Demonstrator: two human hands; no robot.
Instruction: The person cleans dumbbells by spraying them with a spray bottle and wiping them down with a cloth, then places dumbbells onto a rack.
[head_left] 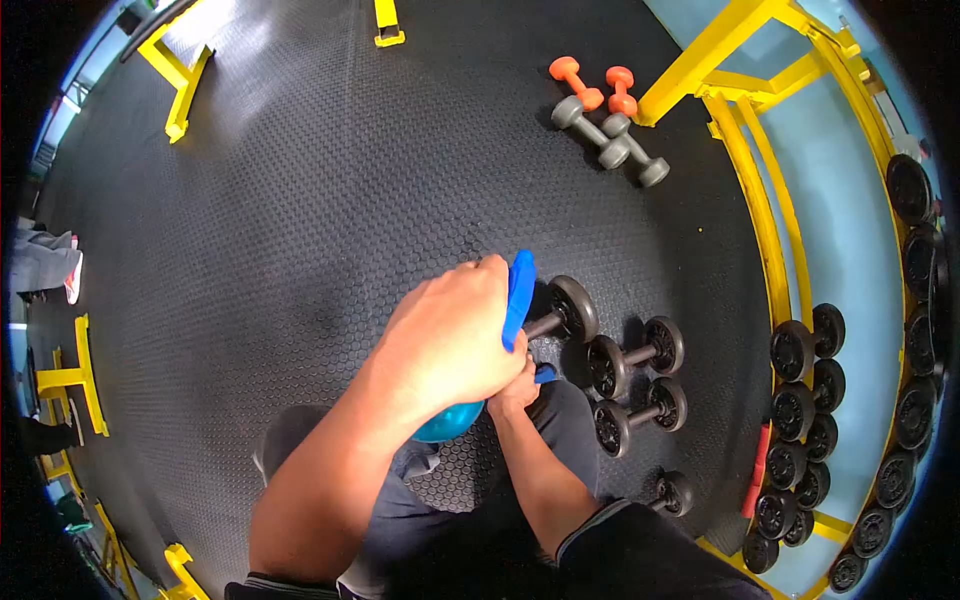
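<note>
Black sleeves (650,555), ending above bare forearms (345,465). Cuffs (588,528) trimmed with thin pale lines. Dark grey trousers (568,435), plain, matt cloth, rounded over knees, lightly creased lower down.

— What is kept by the yellow metal rack (708,55)?
— Two orange dumbbells (621,92) are set beside its foot on the black textured rubber floor (250,200); two grey dumbbells (590,131) are laid near them.
— And on the rack?
— Black, round-ended dumbbells (792,411) are borne in rows. Behind it a pale blue wall (830,200) is seen; well apart, a grey trouser leg (45,262).
</note>
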